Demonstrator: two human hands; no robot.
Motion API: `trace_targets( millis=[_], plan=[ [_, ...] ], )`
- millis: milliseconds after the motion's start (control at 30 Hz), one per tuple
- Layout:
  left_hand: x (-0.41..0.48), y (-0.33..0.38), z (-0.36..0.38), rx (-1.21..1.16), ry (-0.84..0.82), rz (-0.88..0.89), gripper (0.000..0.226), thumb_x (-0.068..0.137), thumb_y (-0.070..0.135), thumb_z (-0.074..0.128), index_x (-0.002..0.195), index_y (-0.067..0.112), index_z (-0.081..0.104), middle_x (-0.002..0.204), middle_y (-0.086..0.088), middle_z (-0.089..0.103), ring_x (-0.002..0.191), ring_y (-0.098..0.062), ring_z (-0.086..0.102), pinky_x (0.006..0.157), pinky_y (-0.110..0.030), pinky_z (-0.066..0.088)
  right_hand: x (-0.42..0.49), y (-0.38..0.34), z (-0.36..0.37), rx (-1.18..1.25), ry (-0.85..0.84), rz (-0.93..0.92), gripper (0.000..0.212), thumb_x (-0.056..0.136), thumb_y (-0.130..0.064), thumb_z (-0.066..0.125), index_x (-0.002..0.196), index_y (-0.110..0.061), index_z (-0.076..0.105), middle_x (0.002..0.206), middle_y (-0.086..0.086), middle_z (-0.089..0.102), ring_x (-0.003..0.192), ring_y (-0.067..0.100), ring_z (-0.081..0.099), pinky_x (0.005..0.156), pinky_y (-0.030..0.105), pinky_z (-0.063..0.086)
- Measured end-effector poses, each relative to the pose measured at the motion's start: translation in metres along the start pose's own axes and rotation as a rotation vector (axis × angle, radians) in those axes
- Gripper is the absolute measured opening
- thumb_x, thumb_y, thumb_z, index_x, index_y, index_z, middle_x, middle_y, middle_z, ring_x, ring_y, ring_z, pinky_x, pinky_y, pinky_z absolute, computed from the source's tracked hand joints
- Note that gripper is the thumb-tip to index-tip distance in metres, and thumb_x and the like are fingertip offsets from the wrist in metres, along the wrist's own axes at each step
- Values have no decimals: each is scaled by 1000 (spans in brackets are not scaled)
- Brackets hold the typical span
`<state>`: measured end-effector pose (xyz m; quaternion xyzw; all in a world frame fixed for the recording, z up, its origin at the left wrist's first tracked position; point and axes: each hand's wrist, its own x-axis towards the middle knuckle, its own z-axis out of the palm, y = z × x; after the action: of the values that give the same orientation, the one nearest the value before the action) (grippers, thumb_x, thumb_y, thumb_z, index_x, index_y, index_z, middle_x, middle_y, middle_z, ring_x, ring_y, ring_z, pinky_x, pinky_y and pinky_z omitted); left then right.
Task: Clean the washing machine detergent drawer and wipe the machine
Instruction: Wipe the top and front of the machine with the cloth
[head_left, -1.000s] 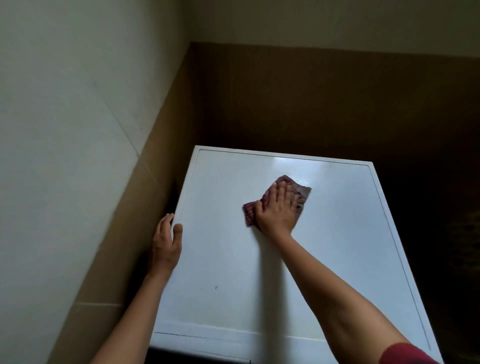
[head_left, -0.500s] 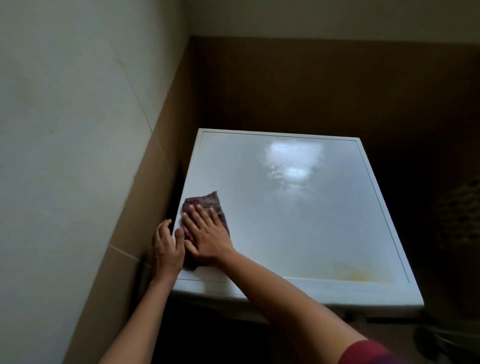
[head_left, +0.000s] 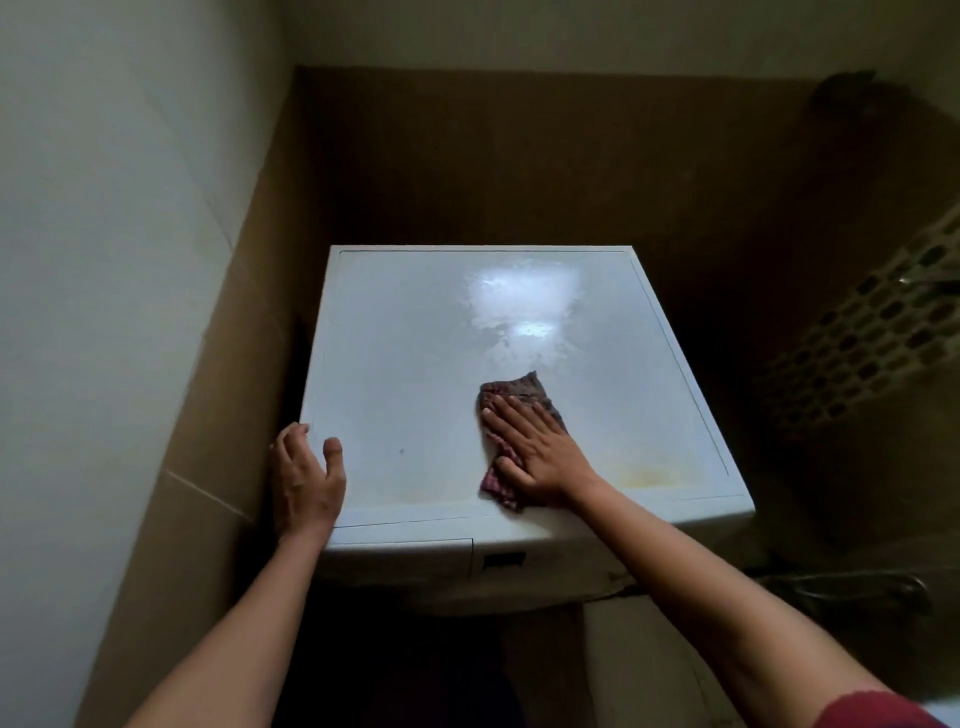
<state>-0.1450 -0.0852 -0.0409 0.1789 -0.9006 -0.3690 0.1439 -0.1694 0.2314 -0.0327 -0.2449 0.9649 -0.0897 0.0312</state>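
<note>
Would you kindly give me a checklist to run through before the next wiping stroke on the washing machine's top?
1. The cloth lies flat under the right hand, whose fingers are straight: ok.
2. The left hand grips the machine top at its left edge to steady it: ok.
3. The yellowish stain near the front right corner is wiped off: not ok, it shows.
4. The dark speck beside the left hand is wiped off: not ok.
5. The detergent drawer is clean inside: cannot tell, only its front shows.
</note>
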Motion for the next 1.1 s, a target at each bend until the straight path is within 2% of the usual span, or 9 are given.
trace_targets(
  millis=[67,200,333,433,500,633,733,900,1100],
  plan=[
    [-2,3,-2,-30,-4,25,56,87,41,37,119,-3,50,126,-25,48,113,-38,48,97,-44,41,-21,33,-6,5,6,158,66,88,-47,33,149,-26,23,157,-1,17,145,19,18,118,39,10],
    [-2,3,-6,-73,-16,22,57,87,43,36,120,-1,49,128,-22,46,115,-36,49,99,-43,41,-71,89,-19,-27,28,410,70,87,-53,24,148,-18,26,155,-1,13,145,19,16,116,26,-5],
    [-1,2,-6,-66,-46,12,56,88,46,35,122,3,48,129,-20,46,116,-36,51,99,-46,44,-100,98,-16,-33,107,815,79,85,-59,11,152,-18,11,159,5,5,147,22,5,117,38,0],
    [-1,5,-8,-90,-47,1,59,88,48,34,123,3,48,130,-20,46,118,-37,51,98,-47,45,-93,63,-8,15,224,1077,82,83,-55,16,150,-7,23,156,18,17,145,32,13,117,46,3],
    [-1,6,-8,-103,-40,2,58,88,46,34,123,2,49,131,-21,48,118,-37,52,98,-47,45,-75,31,-2,61,235,1125,86,81,-56,17,147,-2,28,153,24,21,143,37,16,116,49,2],
    [1,9,-11,-157,-10,-65,47,90,27,36,123,-2,52,128,-21,52,116,-35,51,97,-31,38,-29,-45,17,61,199,881,83,81,-54,29,141,3,38,146,29,34,136,44,32,115,45,-6],
    [1,9,-14,-193,39,-70,42,91,19,36,121,-5,54,124,-23,55,112,-35,53,89,-18,32,5,-112,25,39,174,647,83,77,-53,36,139,1,41,147,24,35,138,38,30,115,48,2],
    [5,4,-12,-181,54,-88,34,96,14,40,120,-4,55,123,-23,57,111,-35,54,87,-23,34,48,-188,38,88,40,328,80,77,-51,38,143,-5,39,152,21,28,142,35,23,111,51,12],
    [25,4,-9,-130,105,-164,27,99,6,43,121,-3,56,120,-26,59,108,-39,55,88,-40,40,98,-190,35,83,-24,32,66,87,-44,28,146,-16,36,154,9,30,144,25,23,114,46,10]
  ],
)
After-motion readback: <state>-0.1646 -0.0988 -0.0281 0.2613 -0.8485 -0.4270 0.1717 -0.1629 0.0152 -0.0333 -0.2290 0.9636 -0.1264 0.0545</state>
